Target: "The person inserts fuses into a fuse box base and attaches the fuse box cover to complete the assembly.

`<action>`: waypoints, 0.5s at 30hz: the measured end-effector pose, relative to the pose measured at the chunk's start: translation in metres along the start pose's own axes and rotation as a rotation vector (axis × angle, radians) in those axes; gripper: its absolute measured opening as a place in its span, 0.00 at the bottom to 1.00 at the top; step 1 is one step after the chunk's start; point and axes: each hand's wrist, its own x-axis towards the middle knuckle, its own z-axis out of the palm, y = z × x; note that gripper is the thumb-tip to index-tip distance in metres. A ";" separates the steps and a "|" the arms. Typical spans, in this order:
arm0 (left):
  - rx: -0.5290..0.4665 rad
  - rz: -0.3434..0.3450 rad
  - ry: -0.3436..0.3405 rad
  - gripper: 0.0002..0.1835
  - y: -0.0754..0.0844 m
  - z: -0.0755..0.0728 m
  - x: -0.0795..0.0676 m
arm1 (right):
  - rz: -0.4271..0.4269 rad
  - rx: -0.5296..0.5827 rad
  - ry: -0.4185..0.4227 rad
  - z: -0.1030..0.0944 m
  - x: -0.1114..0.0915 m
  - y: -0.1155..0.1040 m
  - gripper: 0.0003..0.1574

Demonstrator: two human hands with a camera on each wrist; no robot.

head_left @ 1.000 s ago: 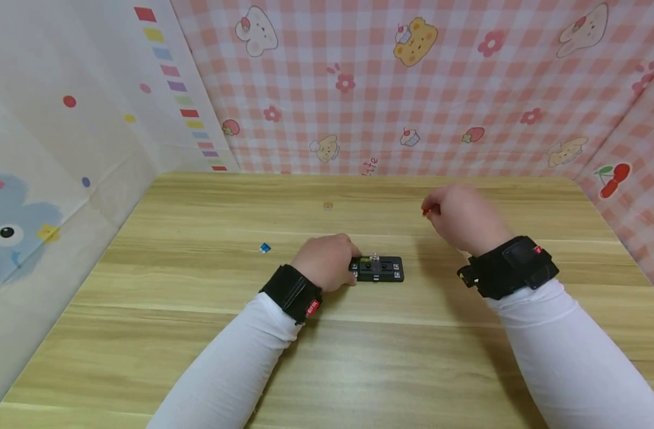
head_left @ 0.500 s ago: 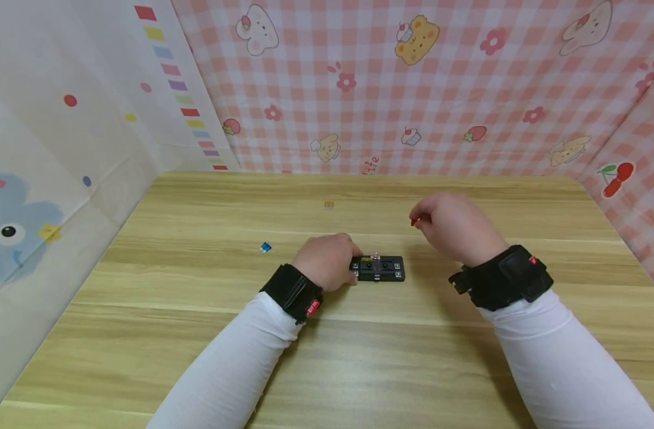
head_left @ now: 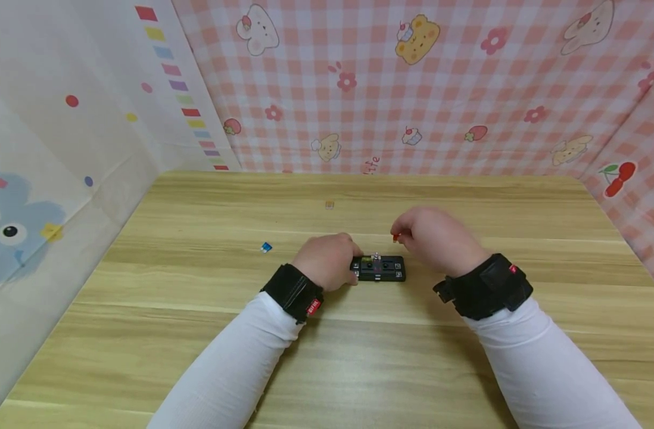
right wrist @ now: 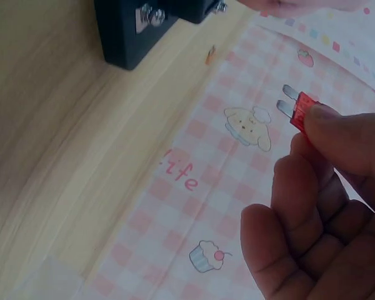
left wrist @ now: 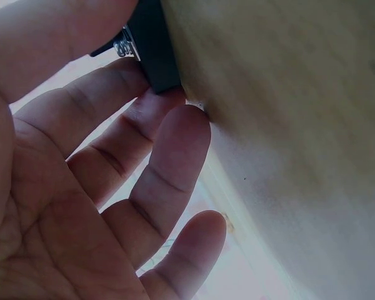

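My right hand (head_left: pixel 436 241) pinches a red blade fuse (right wrist: pixel 303 114) between thumb and forefinger. Its two metal prongs (right wrist: pixel 285 108) stick out past the fingertips in the right wrist view. Below and left of that hand, the black fuse holder (head_left: pixel 392 269) lies on the table, apart from the fuse. Small metal terminals and screws show on the holder's top. My left hand (head_left: pixel 327 262) grips the holder's left end, thumb on the near side and fingers on the far side. In the left wrist view, part of the holder (left wrist: pixel 155 53) is hidden by the thumb.
A blue blade fuse (head_left: pixel 266 247) lies on the wooden table (head_left: pixel 198 333) to the left of the left hand. Farther back lies a small orange-tinted fuse (head_left: pixel 329 205). Patterned cloth walls (head_left: pixel 455 89) stand behind the table and at both sides.
My right hand has moved left and nearer with the red blade fuse, toward the fuse holder. My left hand stays on the holder's left end.
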 end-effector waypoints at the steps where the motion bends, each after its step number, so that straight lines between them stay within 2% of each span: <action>1: -0.003 0.001 0.001 0.26 0.000 0.000 0.000 | -0.002 -0.003 -0.004 0.001 0.000 0.000 0.08; 15: -0.022 0.001 0.006 0.24 0.000 -0.001 -0.001 | -0.023 0.001 -0.078 0.011 0.000 -0.006 0.07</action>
